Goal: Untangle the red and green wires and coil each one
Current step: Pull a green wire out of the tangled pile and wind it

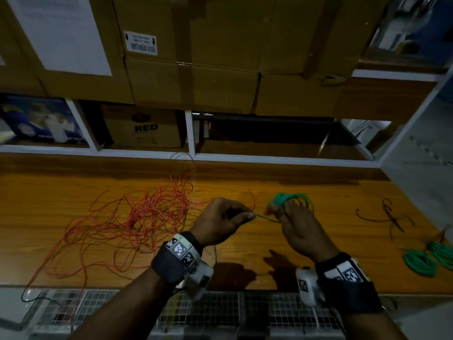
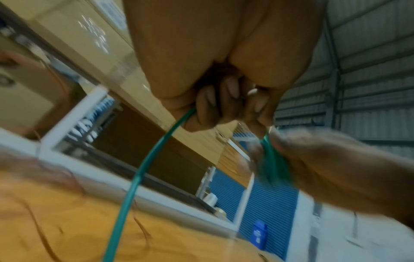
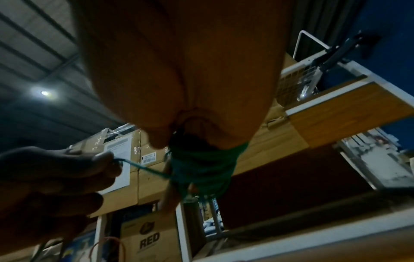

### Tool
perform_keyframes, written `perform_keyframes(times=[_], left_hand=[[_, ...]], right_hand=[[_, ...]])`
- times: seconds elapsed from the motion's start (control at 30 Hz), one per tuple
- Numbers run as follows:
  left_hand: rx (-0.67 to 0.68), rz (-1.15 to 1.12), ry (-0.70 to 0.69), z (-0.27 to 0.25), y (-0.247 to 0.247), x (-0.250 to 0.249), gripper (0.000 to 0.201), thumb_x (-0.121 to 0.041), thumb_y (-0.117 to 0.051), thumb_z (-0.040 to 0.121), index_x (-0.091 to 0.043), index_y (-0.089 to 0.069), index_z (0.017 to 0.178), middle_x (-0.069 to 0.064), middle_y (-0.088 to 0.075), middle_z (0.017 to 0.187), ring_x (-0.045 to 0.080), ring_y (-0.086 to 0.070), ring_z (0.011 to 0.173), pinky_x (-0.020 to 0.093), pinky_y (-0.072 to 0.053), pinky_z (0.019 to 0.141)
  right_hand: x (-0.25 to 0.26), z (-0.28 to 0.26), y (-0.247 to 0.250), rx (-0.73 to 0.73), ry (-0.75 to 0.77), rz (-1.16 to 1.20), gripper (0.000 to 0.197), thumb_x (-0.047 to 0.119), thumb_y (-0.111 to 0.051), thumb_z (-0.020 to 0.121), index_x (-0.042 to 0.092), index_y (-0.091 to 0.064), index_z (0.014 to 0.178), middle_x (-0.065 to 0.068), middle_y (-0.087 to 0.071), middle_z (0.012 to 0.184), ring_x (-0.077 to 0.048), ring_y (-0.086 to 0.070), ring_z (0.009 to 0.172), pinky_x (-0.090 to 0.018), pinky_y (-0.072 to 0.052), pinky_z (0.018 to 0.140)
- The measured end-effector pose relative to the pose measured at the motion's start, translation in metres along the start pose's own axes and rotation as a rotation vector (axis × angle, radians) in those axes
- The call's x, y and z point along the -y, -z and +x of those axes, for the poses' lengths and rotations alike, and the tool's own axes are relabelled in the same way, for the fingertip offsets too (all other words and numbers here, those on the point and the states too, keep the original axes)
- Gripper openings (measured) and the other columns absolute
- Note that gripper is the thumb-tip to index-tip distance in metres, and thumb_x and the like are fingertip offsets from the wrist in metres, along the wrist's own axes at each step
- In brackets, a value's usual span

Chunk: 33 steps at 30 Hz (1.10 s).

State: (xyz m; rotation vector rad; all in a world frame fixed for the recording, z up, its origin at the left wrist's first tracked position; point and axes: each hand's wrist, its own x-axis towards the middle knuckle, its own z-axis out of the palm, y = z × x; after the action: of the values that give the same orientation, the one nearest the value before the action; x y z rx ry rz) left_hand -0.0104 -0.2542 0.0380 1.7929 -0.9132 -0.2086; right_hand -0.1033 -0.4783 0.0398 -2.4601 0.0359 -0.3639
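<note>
Head view: at centre frame the left hand (image 1: 221, 220) pinches the green wire (image 1: 266, 218), feeding a coil wound round the right hand (image 1: 300, 229) fingers; the red wire (image 1: 137, 217) sprawls loose on the counter (image 1: 306, 187), centre left.

Left wrist view: the left grip curls on green strand.

Right wrist view: dim, seemingly many turns wound. Next, another wrap needs slack.

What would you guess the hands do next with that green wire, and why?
Probably the left hand feeds another turn of the green wire onto the coil wound round the right hand. The left hand pinches the strand, a loose length hangs below it, and the red wire lies in a heap.
</note>
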Motion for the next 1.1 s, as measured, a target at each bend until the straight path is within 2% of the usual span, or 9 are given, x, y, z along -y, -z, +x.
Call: perform_keyframes(times=[0.1,0.23,0.33,0.43,0.67,0.77,0.87,0.97,1.1], left_hand=[[0.018,0.036,0.014,0.005,0.014,0.004,0.019,-0.033,-0.076,0.092,-0.016,-0.082,0.093,-0.007,-0.074,0.072,0.009,-0.065,0.061,0.035,-0.051,0.052],[0.039,-0.014,-0.003,0.011,0.016,0.006,0.019,-0.034,-0.079,0.088,-0.016,-0.081,0.091,0.001,-0.078,0.083,0.021,-0.071,0.072,0.044,-0.059,0.063],[-0.021,-0.196,0.002,0.017,0.016,0.006,0.014,-0.015,-0.080,0.088,-0.001,-0.079,0.088,0.005,-0.075,0.078,0.019,-0.062,0.063,0.034,-0.048,0.056],[-0.056,-0.306,0.023,0.019,0.011,0.006,0.023,-0.018,-0.074,0.090,0.005,-0.076,0.089,0.002,-0.066,0.066,0.011,-0.053,0.054,0.026,-0.042,0.053],[0.049,-0.251,0.003,0.008,-0.016,0.011,0.022,-0.028,-0.063,0.102,-0.014,-0.080,0.104,0.009,-0.064,0.061,0.018,-0.057,0.052,0.035,-0.046,0.051],[0.140,-0.092,0.010,0.006,-0.019,0.002,0.028,-0.039,-0.060,0.103,-0.021,-0.076,0.117,0.005,-0.062,0.060,0.019,-0.056,0.051,0.033,-0.042,0.051],[0.119,0.078,-0.030,0.012,-0.012,-0.003,0.029,-0.035,-0.058,0.104,-0.019,-0.074,0.123,-0.007,-0.068,0.070,-0.001,-0.051,0.049,0.017,-0.036,0.050],[0.104,0.229,-0.069,0.012,0.002,-0.003,0.029,-0.035,-0.059,0.103,-0.019,-0.075,0.122,0.000,-0.077,0.093,-0.011,-0.055,0.057,0.008,-0.034,0.054],[0.027,0.278,-0.094,0.014,0.028,0.001,0.022,-0.038,-0.066,0.099,-0.023,-0.078,0.107,-0.012,-0.073,0.084,-0.005,-0.060,0.060,0.021,-0.048,0.054]], right_hand=[[0.010,-0.016,0.000,0.300,0.011,0.146,0.043,0.045,-0.039,0.108,0.019,-0.068,0.088,0.022,-0.064,0.087,-0.003,-0.062,0.082,-0.035,-0.045,0.071],[0.045,-0.023,-0.002,0.542,-0.070,0.307,0.057,0.049,-0.037,0.107,0.013,-0.074,0.083,0.003,-0.075,0.088,-0.012,-0.069,0.088,-0.043,-0.054,0.086],[0.065,-0.023,0.003,0.465,-0.115,0.593,0.052,0.039,-0.043,0.106,0.001,-0.067,0.081,-0.011,-0.073,0.081,-0.027,-0.071,0.092,-0.045,-0.054,0.086],[0.078,-0.019,0.008,0.325,-0.143,0.941,0.042,0.030,-0.043,0.107,0.009,-0.065,0.078,-0.015,-0.068,0.079,-0.041,-0.067,0.099,-0.045,-0.053,0.085],[0.097,0.017,0.028,-0.186,-0.211,1.777,0.036,0.032,-0.040,0.108,0.014,-0.062,0.085,-0.005,-0.068,0.090,-0.024,-0.068,0.109,-0.034,-0.059,0.089],[0.085,0.029,0.024,-0.389,-0.177,1.499,0.030,0.032,-0.040,0.109,0.014,-0.059,0.093,-0.008,-0.072,0.103,-0.022,-0.067,0.114,-0.035,-0.053,0.098],[0.067,0.030,0.011,-0.502,-0.128,0.583,0.037,0.040,-0.037,0.110,0.024,-0.068,0.101,-0.004,-0.075,0.109,-0.011,-0.066,0.112,-0.032,-0.048,0.095],[0.052,0.031,-0.001,-0.323,-0.121,0.221,0.041,0.052,-0.035,0.107,0.031,-0.070,0.104,0.005,-0.070,0.106,0.000,-0.061,0.097,-0.032,-0.047,0.084],[0.048,0.025,-0.010,0.096,-0.101,0.067,0.039,0.052,-0.037,0.103,0.026,-0.066,0.095,0.009,-0.066,0.091,0.001,-0.062,0.088,-0.030,-0.047,0.081]])
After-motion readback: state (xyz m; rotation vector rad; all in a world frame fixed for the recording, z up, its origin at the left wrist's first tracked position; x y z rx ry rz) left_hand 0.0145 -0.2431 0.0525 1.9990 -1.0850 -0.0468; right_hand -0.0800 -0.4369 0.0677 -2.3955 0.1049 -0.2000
